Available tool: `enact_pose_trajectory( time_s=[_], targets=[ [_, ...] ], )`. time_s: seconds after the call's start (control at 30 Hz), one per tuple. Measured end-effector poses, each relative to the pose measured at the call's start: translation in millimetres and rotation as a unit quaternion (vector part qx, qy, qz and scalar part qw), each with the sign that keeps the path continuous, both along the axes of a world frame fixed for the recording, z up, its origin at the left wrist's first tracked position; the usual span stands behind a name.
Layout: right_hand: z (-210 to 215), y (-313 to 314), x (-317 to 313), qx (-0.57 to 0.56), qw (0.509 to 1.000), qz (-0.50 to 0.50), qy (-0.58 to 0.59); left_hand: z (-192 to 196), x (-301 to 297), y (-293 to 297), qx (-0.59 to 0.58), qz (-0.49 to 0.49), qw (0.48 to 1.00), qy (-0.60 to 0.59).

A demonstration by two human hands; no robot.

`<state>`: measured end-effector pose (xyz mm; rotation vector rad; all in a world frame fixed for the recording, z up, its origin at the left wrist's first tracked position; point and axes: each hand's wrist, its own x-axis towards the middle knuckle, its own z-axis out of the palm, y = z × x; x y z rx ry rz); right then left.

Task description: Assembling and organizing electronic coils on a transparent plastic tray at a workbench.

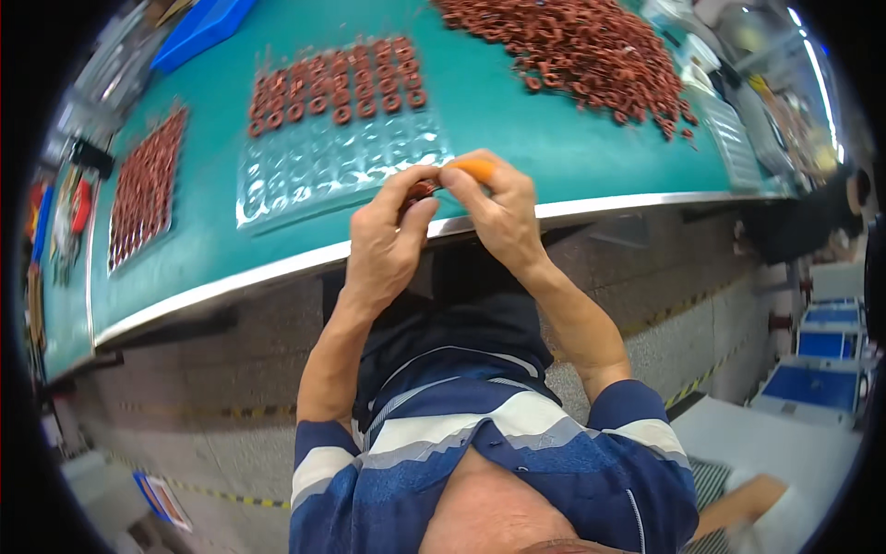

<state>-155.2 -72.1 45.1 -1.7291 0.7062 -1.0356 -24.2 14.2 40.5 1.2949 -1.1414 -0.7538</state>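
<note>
My left hand (388,235) and my right hand (498,208) meet just over the front edge of the green table (517,138). Between their fingertips sits a small reddish-brown ring (422,190), pinched by my left thumb and fingers. My right index finger wears an orange fingertip cover (477,167) and touches the ring. Beyond the hands lies a clear plastic tray (341,157) with round pockets; its far rows hold rings (337,83), its near rows are bare.
A big loose pile of the same rings (581,46) lies at the table's far right. A second, fully filled tray (143,189) lies at the left. A blue bin (198,32) stands at the far left corner. Blue-topped carts (817,383) stand at the right.
</note>
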Motion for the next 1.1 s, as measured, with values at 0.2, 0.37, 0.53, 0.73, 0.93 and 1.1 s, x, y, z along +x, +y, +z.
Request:
enact_pose_trajectory(
  time_s=[0.2, 0.37, 0.53, 0.73, 0.93, 1.1],
  targets=[
    [-1, 11, 5, -0.334, 0.939, -0.085, 0.001, -4, 0, 3, -0.046, 0.045, 0.998, 0.003],
    [-13, 9, 8, -0.099, 0.992, -0.052, -0.054, -12, 1, 6, -0.076, -0.059, 0.982, 0.161],
    [-19, 13, 9, -0.04, 0.996, -0.042, -0.069, -13, 0, 4, -0.042, -0.046, 0.983, 0.175],
    [-29, 13, 17, -0.223, 0.969, -0.077, -0.08, -15, 5, 5, 0.023, 0.0, 0.99, 0.139],
    [-6, 11, 6, -0.099, 0.993, -0.055, -0.038, -4, -4, 6, -0.069, 0.041, 0.996, 0.033],
    [-25, 13, 13, -0.026, 0.995, -0.044, -0.087, -9, 0, 8, -0.049, -0.001, 0.993, 0.111]
  ],
)
